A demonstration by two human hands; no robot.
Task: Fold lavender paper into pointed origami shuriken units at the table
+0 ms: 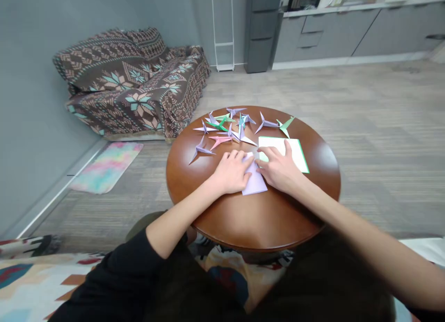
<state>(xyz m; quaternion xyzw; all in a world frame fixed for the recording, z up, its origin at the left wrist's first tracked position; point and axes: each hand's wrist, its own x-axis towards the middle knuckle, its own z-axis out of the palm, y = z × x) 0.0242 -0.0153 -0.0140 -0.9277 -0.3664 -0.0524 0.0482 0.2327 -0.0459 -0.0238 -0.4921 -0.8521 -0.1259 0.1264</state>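
Observation:
A folded sheet of lilac origami paper (pixel 255 185) lies on the round brown table in front of me. My left hand (pixel 232 172) presses on its left side, fingers bent over the paper and the thumb near its middle. At the paper's upper right edge, my right hand (pixel 277 168) has thumb and forefinger on the fold, while another finger sticks up. The right hand partly covers a stack of white paper with green edges (pixel 297 156). Beyond the hands are several folded paper cranes, among them a pink one (pixel 219 141), a green one (pixel 219 124) and a lilac one (pixel 200 149).
The glossy table (pixel 243 224) has a rounded edge close to my knees. A patterned cover drapes the sofa (pixel 139 85) at the back left, with a pastel mat (pixel 107 167) on the floor before it. Grey cabinets (pixel 327 32) line the far wall.

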